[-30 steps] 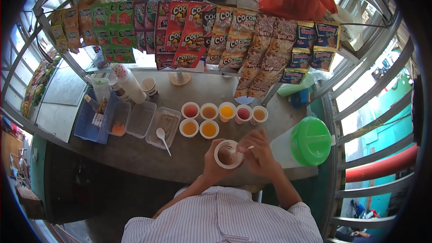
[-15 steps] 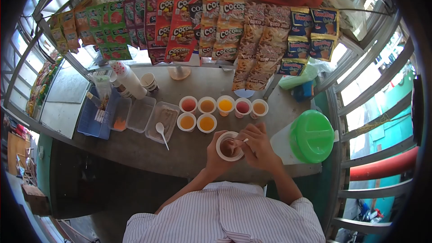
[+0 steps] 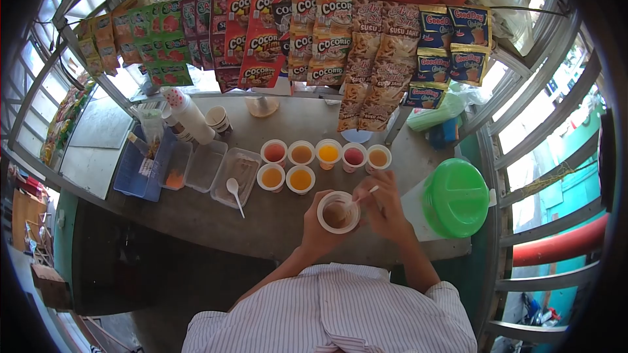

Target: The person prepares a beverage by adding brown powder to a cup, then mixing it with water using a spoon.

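Note:
My left hand (image 3: 315,231) is wrapped round a white paper cup (image 3: 321,214) with a brown drink inside, held above the table near my body. In my right hand (image 3: 386,210), the fingers pinch a white plastic spoon (image 3: 373,189). Its lower end reaches into the cup; the bowl is hard to make out in the drink. Beyond both hands stand several small cups of coloured drinks, among them a yellow one (image 3: 300,191), an orange one (image 3: 270,177) and a dark red one (image 3: 353,168).
A green-lidded jug (image 3: 456,199) stands close to my right hand. To the left are clear plastic tubs (image 3: 207,172), another white spoon (image 3: 236,195), a blue basket (image 3: 137,183) and stacked paper cups (image 3: 194,119). Strips of drink sachets (image 3: 261,42) hang across the front.
My right hand has shifted a little to the right and opened up the view into the cup, with more of the spoon handle showing. The cup has moved slightly right.

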{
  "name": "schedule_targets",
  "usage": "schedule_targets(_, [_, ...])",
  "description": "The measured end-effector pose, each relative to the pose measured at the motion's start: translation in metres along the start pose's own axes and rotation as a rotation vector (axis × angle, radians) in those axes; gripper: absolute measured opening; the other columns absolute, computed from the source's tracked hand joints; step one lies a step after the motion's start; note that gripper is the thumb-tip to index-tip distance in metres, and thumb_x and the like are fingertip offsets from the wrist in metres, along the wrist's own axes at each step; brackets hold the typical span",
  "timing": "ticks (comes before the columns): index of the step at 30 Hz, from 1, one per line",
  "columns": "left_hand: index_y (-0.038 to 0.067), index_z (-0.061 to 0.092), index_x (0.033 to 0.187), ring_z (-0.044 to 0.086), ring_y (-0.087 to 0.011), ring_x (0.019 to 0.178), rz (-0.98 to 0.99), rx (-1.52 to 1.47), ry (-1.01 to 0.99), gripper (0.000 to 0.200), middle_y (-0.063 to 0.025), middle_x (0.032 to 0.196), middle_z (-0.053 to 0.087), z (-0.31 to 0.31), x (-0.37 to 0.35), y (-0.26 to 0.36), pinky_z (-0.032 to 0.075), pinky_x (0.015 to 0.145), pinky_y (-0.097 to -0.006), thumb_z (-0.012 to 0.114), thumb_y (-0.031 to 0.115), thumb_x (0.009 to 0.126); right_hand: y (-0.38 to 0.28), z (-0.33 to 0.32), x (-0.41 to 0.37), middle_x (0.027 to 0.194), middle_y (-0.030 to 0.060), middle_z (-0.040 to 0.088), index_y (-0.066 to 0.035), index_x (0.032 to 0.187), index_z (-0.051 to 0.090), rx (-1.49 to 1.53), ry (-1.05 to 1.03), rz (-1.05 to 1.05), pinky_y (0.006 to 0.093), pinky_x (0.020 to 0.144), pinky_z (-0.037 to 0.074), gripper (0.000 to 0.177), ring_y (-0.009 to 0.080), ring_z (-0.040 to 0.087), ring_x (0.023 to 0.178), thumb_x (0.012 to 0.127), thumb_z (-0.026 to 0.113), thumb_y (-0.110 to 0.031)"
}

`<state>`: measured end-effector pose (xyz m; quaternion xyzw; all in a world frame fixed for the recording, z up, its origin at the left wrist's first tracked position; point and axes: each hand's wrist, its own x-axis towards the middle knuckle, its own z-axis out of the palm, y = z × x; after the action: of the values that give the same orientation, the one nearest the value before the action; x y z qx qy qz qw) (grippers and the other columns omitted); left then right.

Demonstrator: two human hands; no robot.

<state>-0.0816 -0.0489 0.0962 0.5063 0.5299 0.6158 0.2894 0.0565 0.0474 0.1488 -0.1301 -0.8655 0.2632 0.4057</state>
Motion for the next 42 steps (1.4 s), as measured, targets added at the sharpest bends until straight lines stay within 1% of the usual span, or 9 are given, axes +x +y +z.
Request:
schedule_targets(12, [0.004, 0.05, 0.118, 0.066, -0.016, 0.093, -0.047, -0.088, -0.012, 0.069, -0.0094, 0.104, 0.066, 0.013, 0.003, -0.011, 0.054, 0.082, -0.0287, 0.091, 0.02, 0.065, 0.003, -0.005, -0.007, 0.08, 0.0037, 0.061, -0.007, 0.082, 0.06, -0.069, -0.059, 0.055, 0.0389, 0.079, 0.033, 0.005, 0.0234, 0.052, 0.076, 0.081, 0.06, -0.002])
schedule_targets(15, [0.004, 0.051, 0.117, 0.066, -0.016, 0.092, 0.002, 0.02, 0.016, 0.068, -0.0094, 0.103, 0.066, 0.015, 0.004, -0.011, 0.054, 0.082, -0.0289, 0.091, 0.021, 0.065, 0.008, -0.006, -0.007, 0.079, 0.004, 0.06, -0.007, 0.082, 0.059, -0.138, 0.053, 0.019, 0.0381, 0.078, 0.033, 0.005, 0.0232, 0.052, 0.075, 0.081, 0.06, -0.002])
schedule_targets(17, [0.005, 0.052, 0.116, 0.067, -0.0168, 0.092, -0.097, -0.055, -0.008, 0.066, -0.0096, 0.103, 0.066, 0.016, 0.004, -0.014, 0.054, 0.082, -0.0297, 0.091, 0.022, 0.065, 0.002, -0.005, -0.004, 0.078, 0.0047, 0.06, -0.007, 0.082, 0.059, -0.06, -0.091, 0.03, 0.0378, 0.078, 0.034, 0.004, 0.0234, 0.051, 0.074, 0.081, 0.059, -0.003])
schedule_targets(21, [0.005, 0.052, 0.115, 0.067, -0.017, 0.091, 0.002, 0.056, 0.019, 0.064, -0.0092, 0.102, 0.066, 0.019, 0.005, -0.012, 0.054, 0.082, -0.0303, 0.09, 0.021, 0.066, 0.012, -0.011, -0.007, 0.08, 0.0051, 0.06, -0.007, 0.083, 0.059, -0.116, 0.004, 0.071, 0.0381, 0.078, 0.034, 0.004, 0.0235, 0.053, 0.077, 0.082, 0.059, -0.003])
schedule_targets(24, [0.005, 0.053, 0.115, 0.067, -0.0174, 0.09, -0.05, -0.052, -0.007, 0.064, -0.0089, 0.101, 0.067, 0.02, 0.007, -0.016, 0.054, 0.08, -0.0306, 0.09, 0.021, 0.066, 0.008, -0.007, -0.006, 0.079, 0.005, 0.06, -0.007, 0.083, 0.059, -0.079, -0.108, 0.05, 0.0387, 0.078, 0.034, 0.005, 0.0237, 0.054, 0.077, 0.081, 0.058, -0.002])
schedule_targets(26, [0.005, 0.054, 0.114, 0.067, -0.0172, 0.089, 0.013, 0.072, 0.024, 0.062, -0.0088, 0.1, 0.067, 0.021, 0.007, -0.008, 0.054, 0.08, -0.0307, 0.09, 0.019, 0.066, 0.013, -0.015, -0.006, 0.08, 0.0051, 0.06, -0.007, 0.083, 0.059, -0.071, -0.014, 0.102, 0.0395, 0.077, 0.034, 0.007, 0.0241, 0.055, 0.078, 0.08, 0.058, -0.001])
schedule_targets(30, [0.004, 0.054, 0.113, 0.067, -0.0172, 0.089, -0.038, -0.011, 0.017, 0.061, -0.0092, 0.099, 0.067, 0.023, 0.004, -0.015, 0.054, 0.079, -0.0307, 0.09, 0.019, 0.066, 0.014, -0.007, -0.012, 0.082, 0.005, 0.06, -0.007, 0.083, 0.058, -0.064, -0.093, 0.03, 0.0402, 0.076, 0.033, 0.009, 0.0249, 0.054, 0.077, 0.078, 0.058, 0.0])
schedule_targets(32, [0.004, 0.054, 0.113, 0.067, -0.0167, 0.089, 0.011, 0.058, 0.02, 0.06, -0.0094, 0.099, 0.067, 0.024, 0.004, -0.008, 0.054, 0.079, -0.0302, 0.089, 0.018, 0.067, 0.02, -0.012, -0.013, 0.085, 0.0048, 0.061, -0.008, 0.083, 0.057, 0.004, 0.008, -0.008, 0.0402, 0.076, 0.033, 0.01, 0.0249, 0.054, 0.077, 0.078, 0.059, 0.0])
schedule_targets(42, [0.004, 0.054, 0.115, 0.068, -0.0172, 0.091, -0.022, -0.003, 0.026, 0.06, -0.0096, 0.101, 0.068, 0.024, -0.002, -0.013, 0.054, 0.08, -0.0298, 0.088, 0.016, 0.067, 0.011, -0.008, -0.015, 0.084, 0.0036, 0.061, -0.01, 0.083, 0.057, -0.094, -0.02, -0.016, 0.0398, 0.076, 0.033, 0.013, 0.024, 0.053, 0.076, 0.076, 0.059, 0.001])
